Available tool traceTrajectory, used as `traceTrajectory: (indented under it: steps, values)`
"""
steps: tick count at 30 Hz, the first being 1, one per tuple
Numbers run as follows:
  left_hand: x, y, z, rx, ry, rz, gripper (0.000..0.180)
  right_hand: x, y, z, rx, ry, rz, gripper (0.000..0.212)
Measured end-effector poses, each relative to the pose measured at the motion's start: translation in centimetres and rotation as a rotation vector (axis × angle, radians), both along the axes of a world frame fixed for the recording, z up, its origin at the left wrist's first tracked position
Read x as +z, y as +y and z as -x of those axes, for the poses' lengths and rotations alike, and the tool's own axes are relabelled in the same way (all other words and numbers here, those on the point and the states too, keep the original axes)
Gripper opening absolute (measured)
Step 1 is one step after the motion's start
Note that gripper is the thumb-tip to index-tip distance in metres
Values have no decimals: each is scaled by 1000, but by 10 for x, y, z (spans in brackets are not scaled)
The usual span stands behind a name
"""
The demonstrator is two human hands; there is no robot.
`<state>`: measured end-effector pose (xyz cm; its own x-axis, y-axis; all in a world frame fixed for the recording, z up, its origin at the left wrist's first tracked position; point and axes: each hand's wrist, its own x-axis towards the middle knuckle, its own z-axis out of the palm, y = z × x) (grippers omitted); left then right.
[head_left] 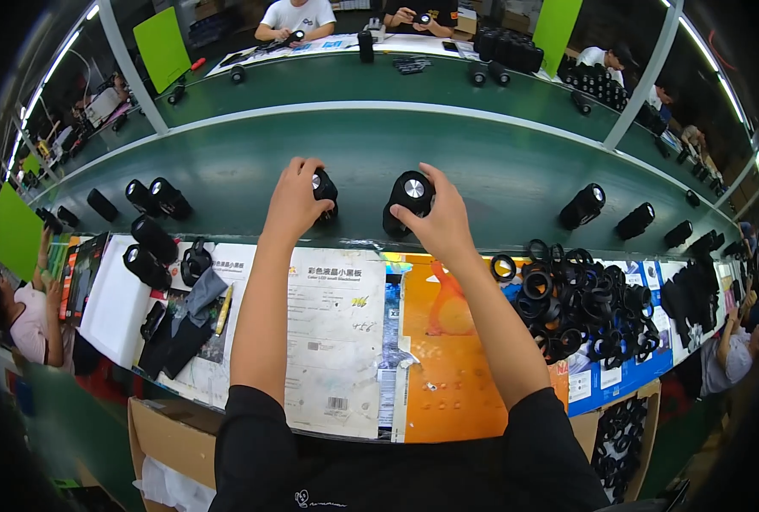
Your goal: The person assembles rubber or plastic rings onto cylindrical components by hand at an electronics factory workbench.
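Observation:
My left hand [295,201] is wrapped round a black cylindrical speaker [326,191], partly hidden by the fingers, at the near side of the green conveyor belt [362,141]. To its right, my right hand [438,218] grips a second black cylinder of the same kind, a speaker [402,198] with a round silver disc at its top end. Both speakers stand roughly upright, a short gap between them. Whether their bases touch the belt, I cannot tell.
Black rings [571,299] lie heaped on the right of the cardboard-covered bench [332,341]. At left are more speakers [153,239], dark cloth [196,316] and a yellow marker [224,310]. Other speakers [584,205] stand along the belt. A metal rail [379,106] crosses beyond; co-workers sit around.

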<state>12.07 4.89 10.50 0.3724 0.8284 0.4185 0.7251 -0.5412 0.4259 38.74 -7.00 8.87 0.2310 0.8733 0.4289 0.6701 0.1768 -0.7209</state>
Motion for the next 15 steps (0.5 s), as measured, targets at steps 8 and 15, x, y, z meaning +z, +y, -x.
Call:
traceTrajectory:
  steps: [8,15]
  values:
    - [-14,-48,-35,-108,-187,-370,49,31,-102,-3,44,277,-33,89]
    - [-57,-172,-81,-669,-1024,846,103,20,-135,19,191,594,31,76]
